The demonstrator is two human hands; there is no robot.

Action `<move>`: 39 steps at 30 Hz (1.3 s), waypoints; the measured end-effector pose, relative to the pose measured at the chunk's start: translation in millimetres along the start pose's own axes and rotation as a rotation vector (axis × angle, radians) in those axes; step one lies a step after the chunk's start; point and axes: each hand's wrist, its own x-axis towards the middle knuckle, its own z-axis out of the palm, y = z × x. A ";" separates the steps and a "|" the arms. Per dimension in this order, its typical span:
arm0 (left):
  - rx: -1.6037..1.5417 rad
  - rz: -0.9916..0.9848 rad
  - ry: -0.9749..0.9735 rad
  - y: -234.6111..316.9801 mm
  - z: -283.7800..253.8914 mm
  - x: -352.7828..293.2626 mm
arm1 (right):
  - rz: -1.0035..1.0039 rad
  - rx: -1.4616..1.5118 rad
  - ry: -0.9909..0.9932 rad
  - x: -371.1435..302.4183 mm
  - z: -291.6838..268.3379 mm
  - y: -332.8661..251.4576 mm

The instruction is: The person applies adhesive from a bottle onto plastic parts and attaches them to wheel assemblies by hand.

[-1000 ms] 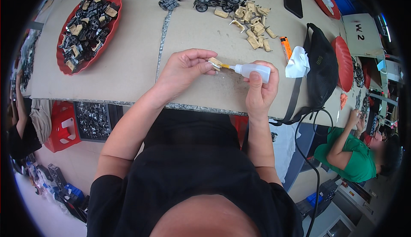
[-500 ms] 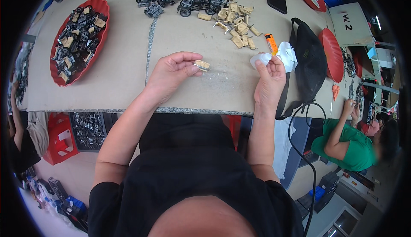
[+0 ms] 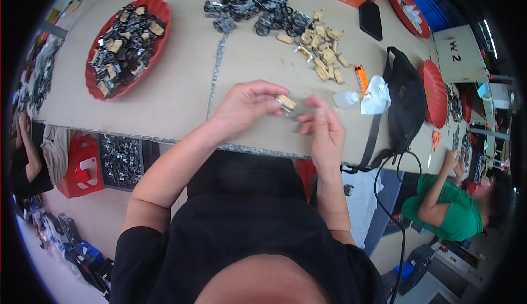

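Fitting step: left hand [image 3: 247, 103] pinching small tan part [image 3: 285, 102] nr table's [image 3: 181, 93] front edge; right hand [image 3: 324, 128] half-open, empty. Next prob needs black piece [image 3: 225, 24] from far-edge pile.

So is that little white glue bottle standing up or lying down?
Lying down. The small white bottle rests on its side on the table, beside a white cloth, apart from both hands.
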 end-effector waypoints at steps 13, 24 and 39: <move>0.936 0.558 0.299 34.1 -56.7 31.5 | 0.243 0.595 -0.173 21.7 7.3 12.6; 1.586 0.464 0.406 61.8 -101.1 59.6 | 0.289 0.626 -0.135 22.5 9.6 6.8; 1.282 0.640 -0.068 19.4 -46.3 -29.8 | 0.318 0.673 -0.106 44.7 28.0 0.8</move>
